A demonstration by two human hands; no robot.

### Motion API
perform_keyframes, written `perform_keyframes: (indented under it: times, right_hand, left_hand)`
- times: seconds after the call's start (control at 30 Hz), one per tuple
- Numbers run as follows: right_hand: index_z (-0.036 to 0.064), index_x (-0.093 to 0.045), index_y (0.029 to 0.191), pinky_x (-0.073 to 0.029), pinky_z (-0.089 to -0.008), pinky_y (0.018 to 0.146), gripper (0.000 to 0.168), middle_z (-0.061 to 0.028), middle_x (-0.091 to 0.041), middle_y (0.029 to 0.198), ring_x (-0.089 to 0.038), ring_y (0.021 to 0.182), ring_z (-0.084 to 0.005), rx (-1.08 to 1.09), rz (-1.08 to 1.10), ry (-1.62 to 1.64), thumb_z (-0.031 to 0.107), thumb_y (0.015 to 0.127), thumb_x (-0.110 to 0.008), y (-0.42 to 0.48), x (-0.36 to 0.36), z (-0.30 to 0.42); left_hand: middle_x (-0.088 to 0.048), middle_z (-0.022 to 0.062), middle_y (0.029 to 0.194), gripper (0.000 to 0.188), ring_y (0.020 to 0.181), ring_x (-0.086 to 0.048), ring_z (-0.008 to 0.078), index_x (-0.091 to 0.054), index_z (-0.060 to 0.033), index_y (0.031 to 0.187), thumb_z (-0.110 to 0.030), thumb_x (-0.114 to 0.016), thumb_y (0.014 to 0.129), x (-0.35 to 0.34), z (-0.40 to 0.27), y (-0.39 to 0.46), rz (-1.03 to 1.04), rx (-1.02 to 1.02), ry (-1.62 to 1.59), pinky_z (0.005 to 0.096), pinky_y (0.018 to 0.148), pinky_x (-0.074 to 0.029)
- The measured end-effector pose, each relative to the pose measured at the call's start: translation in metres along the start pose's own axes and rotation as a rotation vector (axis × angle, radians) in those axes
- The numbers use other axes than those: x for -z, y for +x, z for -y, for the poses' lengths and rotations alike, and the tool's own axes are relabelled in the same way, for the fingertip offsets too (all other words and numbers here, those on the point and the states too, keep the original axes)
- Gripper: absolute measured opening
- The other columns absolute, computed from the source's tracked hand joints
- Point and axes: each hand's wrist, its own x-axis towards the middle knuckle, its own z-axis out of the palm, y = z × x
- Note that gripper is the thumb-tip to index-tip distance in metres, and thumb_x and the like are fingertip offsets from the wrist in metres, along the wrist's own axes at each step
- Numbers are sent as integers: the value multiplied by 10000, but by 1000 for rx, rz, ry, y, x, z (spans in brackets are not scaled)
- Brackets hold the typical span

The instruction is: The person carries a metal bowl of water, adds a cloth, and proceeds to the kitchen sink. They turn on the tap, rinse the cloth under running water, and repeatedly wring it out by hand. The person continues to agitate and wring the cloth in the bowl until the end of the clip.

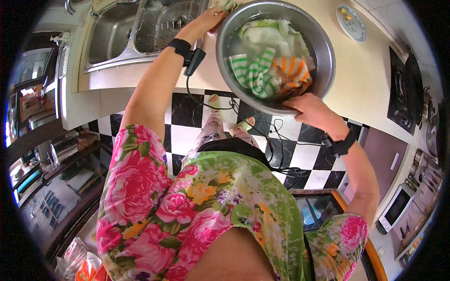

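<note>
A large metal basin stands on the countertop, its near edge jutting past the counter's front. Cloudy water in it covers part of a green-striped cloth, an orange-striped cloth and a pale, whitish cloth. My right hand grips the near right rim, fingers over the edge. At the basin's upper left side is my left hand, its fingers partly hidden behind the rim; whether it grips the basin cannot be told. A small striped cloth shows beside those fingers.
Left of the basin is a steel double sink with a wire rack. A patterned plate with small yellowish pieces lies at the upper right, near a black hob. Black cables hang over the checkered floor.
</note>
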Motion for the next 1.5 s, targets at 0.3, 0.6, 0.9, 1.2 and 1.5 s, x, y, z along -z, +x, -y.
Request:
perform_keyframes:
  times: [0.3, 0.6, 0.9, 1.2, 1.5]
  right_hand:
    - [12, -414, 1210, -358, -337, 908, 451, -209, -488, 1124, -470, 1034, -340, 87, 72, 337, 275, 847, -469, 25, 25, -19]
    - [56, -380, 1239, -433, -395, 750, 496, -209, -532, 1010, -531, 874, -361, -160, -70, -10, 148, 778, -539, 37, 7, -100]
    - [68, -571, 930, -450, -412, 644, 264, -139, -557, 887, -566, 826, -292, -82, -116, -342, 201, 703, -588, 40, 5, -89]
    - [34, -536, 879, -437, -306, 586, 316, -104, -556, 682, -547, 613, -221, -21, -629, 590, 331, 776, -557, 32, 75, -30]
    - [14, -514, 841, -452, -426, 611, 232, -184, -541, 707, -568, 691, -336, -42, -823, 80, 229, 820, -429, 7, 77, -63]
  left_hand:
    - [-545, 103, 830, 178, 721, -543, 236, -541, -52, 900, -133, -573, 744, -67, -90, -91, 23, -810, 340, 326, 686, -447]
    - [-558, 142, 840, 348, 841, -549, 311, -522, -49, 1000, -175, -605, 686, -134, -71, -81, 670, -560, 957, 396, 704, -436]
    - [-569, 81, 928, 232, 789, -550, 209, -539, -80, 979, -234, -493, 813, -107, -82, -54, 499, -111, 319, 334, 687, -446]
    - [-522, 55, 1124, 408, 1018, -494, 246, -460, -158, 1175, -412, -336, 879, -154, -91, -52, 362, 467, -837, 533, 867, -353]
    - [-578, 3, 872, 193, 751, -560, 138, -535, -147, 964, -279, -450, 850, -197, -176, -49, 68, 467, -981, 301, 543, -436]
